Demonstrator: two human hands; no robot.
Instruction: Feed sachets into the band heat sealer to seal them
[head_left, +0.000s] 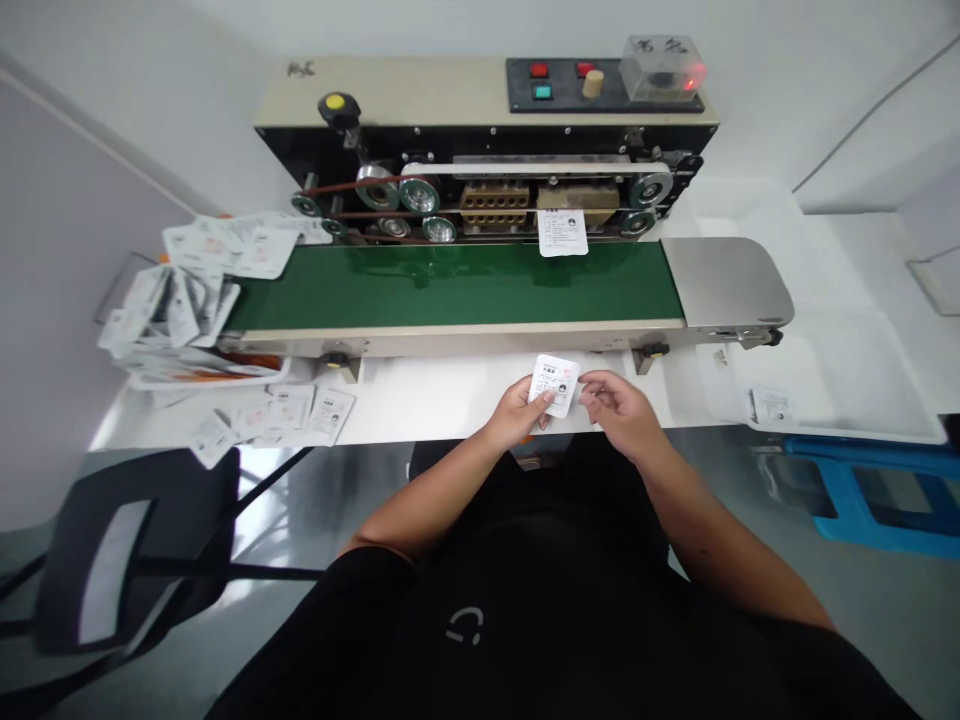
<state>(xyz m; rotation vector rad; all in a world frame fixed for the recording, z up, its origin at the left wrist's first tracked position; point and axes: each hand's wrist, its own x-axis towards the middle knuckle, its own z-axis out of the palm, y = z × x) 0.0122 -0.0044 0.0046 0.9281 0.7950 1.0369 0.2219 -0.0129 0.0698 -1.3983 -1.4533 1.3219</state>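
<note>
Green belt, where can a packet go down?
Nearly all the green belt is bare, from the crowded packet pile at its left end to the steel plate, also bare, at its right. One packet hangs at its back edge.

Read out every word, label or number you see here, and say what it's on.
Nothing can be read.
Print on the held sachet, in the left hand: too small.
Print on the sachet at the sealer: too small.
Print on the piled sachets: blurred.
Scrawl on the sealer top: illegible.
Writing on the clear box: blurred.
Mark on the black shirt: no letters.
</note>
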